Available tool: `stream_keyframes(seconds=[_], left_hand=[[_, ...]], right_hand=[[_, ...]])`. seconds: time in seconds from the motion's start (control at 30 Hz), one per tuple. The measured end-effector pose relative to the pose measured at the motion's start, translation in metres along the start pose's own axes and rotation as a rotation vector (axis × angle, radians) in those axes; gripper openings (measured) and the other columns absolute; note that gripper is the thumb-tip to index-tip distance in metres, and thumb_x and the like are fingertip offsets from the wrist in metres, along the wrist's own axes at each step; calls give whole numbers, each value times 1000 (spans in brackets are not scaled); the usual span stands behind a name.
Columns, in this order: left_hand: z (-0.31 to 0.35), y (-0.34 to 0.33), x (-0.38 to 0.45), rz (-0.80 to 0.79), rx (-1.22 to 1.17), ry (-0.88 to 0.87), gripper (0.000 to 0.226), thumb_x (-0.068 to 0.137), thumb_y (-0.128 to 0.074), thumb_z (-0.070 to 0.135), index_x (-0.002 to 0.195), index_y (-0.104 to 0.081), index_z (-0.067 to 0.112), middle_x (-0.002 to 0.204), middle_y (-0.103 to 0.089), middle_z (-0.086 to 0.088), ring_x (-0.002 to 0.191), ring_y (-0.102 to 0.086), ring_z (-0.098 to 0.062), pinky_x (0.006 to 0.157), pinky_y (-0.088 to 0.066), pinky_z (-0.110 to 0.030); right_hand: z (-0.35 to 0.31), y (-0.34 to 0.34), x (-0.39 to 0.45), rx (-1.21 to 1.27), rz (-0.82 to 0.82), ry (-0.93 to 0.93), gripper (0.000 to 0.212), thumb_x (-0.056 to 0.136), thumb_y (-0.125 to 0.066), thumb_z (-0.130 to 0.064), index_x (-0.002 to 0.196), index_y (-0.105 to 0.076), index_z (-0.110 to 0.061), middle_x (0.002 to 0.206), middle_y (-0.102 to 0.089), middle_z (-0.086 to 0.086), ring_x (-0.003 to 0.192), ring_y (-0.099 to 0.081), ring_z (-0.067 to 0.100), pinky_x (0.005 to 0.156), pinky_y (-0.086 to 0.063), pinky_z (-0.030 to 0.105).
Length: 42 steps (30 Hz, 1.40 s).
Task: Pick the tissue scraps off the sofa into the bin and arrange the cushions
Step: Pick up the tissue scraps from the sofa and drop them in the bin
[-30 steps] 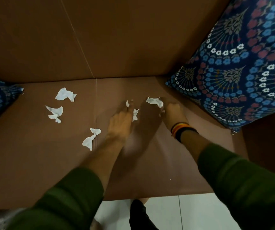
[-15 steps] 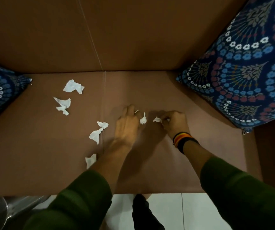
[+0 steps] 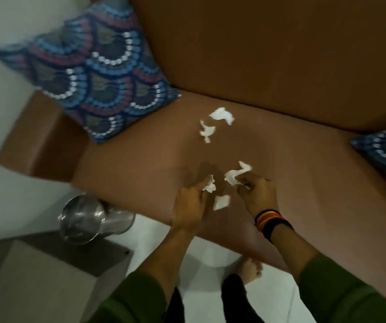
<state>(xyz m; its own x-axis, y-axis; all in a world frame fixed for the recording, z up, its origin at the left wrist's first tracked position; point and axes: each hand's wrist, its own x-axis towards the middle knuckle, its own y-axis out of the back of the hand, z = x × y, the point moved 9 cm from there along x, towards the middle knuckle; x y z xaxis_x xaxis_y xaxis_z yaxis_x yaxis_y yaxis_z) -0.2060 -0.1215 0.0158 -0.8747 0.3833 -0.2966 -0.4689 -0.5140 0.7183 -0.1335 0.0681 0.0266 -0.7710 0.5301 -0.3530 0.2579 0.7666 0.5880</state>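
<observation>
1. Head view, risk: light scrap pinched in the left hand [image 3: 191, 203] liable to slip loose on the carry to the steel bin [image 3: 87, 221], low at the near left beside the sofa [image 3: 140, 164]; loose grip or a quick swing enough to drop it on the floor.
2. Same view, risk: right hand [image 3: 258, 194] closed on a long scrap [image 3: 236, 174] trailing outward; likely to tear or shed a piece if pulled fast.
3. Same view, position: one free scrap [image 3: 221, 202] flat on the seat between the two hands, just beside both.
4. Two more scraps [image 3: 213, 124] farther back, well apart from the hands, near the left cushion [image 3: 89, 73].
5. Right cushion [image 3: 383, 150] at the right edge, not yet arranged.
</observation>
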Motion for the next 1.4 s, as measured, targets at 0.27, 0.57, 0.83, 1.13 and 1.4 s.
stream_keyframes(seconds=[0.27, 0.57, 0.83, 1.13, 1.4], left_hand=[[-248, 164, -83, 239, -56, 485, 23, 98, -65, 16, 117, -77, 20, 109, -79, -7, 99, -74, -26, 90, -59, -39], [-464, 205, -104, 359, -237, 797, 19, 88, -81, 19, 102, -77, 7, 100, -78, -17, 92, -75, -33, 81, -63, -42], [-537, 178, -71, 299, -91, 760, 24, 101, -62, 25, 121, -69, 12, 115, -75, -16, 105, -74, -33, 88, -62, -41], [-425, 187, -41, 143, 325, 239, 83, 97, -67, 25, 162, -17, 13, 168, -25, -20, 156, -22, -39, 126, -19, -57], [-218, 136, 8, 10, 375, -181, 61, 106, -49, 27, 161, -28, 10, 168, -28, -15, 155, -27, -35, 124, -32, -52]], right_hand=[[-133, -247, -48, -28, -257, 105, 20, 86, -68, 0, 93, -79, -15, 93, -74, -5, 87, -68, 13, 83, -50, 14], [-180, -484, -72, -167, -428, 77, 17, 90, -64, -3, 94, -78, -12, 93, -77, 8, 83, -70, 21, 80, -51, 21], [-170, -602, -59, -298, -688, 103, 47, 94, -60, -18, 140, -52, -20, 133, -62, 15, 121, -59, 34, 104, -48, 45], [-203, -489, -82, -669, -366, 615, 81, 90, -60, -11, 156, -13, -11, 165, -12, 14, 152, -10, 30, 120, -23, 52], [-139, -260, -57, -727, -121, 303, 86, 86, -59, -9, 157, -11, -12, 165, -2, 18, 152, -1, 35, 122, -9, 56]])
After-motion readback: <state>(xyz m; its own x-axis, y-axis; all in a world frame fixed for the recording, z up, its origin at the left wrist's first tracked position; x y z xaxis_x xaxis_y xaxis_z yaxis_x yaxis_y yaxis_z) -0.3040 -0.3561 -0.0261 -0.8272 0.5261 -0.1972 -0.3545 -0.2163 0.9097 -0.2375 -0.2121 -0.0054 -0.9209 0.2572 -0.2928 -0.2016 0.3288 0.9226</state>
